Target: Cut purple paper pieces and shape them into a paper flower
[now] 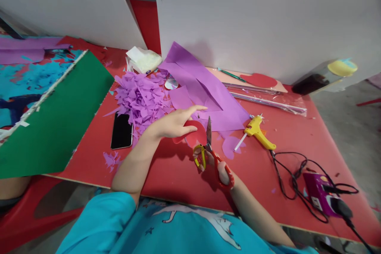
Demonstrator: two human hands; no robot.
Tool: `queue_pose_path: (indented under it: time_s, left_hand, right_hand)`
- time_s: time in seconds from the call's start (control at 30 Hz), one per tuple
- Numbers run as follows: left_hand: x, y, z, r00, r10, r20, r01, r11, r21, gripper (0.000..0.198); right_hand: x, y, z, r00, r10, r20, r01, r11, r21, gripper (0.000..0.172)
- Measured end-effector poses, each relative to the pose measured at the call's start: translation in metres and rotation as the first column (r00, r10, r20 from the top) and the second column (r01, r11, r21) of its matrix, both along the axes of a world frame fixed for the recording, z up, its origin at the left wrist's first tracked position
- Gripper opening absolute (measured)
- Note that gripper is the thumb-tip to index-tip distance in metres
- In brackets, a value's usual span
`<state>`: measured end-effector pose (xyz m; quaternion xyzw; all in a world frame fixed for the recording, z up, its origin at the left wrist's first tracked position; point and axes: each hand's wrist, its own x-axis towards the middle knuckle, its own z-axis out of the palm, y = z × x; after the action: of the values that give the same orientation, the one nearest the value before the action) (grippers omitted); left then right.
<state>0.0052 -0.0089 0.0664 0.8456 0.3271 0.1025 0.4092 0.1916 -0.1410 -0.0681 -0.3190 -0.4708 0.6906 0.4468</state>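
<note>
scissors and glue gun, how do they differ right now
The scissors are held in the right hand, while the glue gun lies on the red table. The scissors have one yellow and one red handle; the glue gun's body is yellow. The glue gun has a black cord, the scissors none. Both show yellow.

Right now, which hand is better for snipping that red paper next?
Probably the right hand: it holds the scissors, with a blade right beside the red paper. The left hand holds that paper, so it seems better for steadying.
</note>
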Motion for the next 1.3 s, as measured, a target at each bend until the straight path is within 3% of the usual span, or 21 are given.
queue_pose_path:
  time_s: [0.53,0.97,1.3]
  left_hand:
    - [0.004,-0.002,0.000,1.000,0.009,0.021,-0.010,1.000,0.021,0.058]
    - [-0.001,0.001,-0.005,0.999,-0.015,0.034,0.013,0.999,0.038,0.057]
    - [-0.003,0.002,-0.003,0.999,-0.032,0.042,0.030,0.999,0.034,0.057]
  right_hand:
    - [-0.007,0.001,0.004,0.994,0.004,-0.110,-0.010,0.999,-0.052,0.079]
    - [-0.001,0.005,0.011,0.999,0.050,0.008,-0.050,0.999,-0.006,0.077]
    - [-0.004,0.005,0.010,1.000,-0.009,-0.002,0.009,1.000,0.020,0.069]
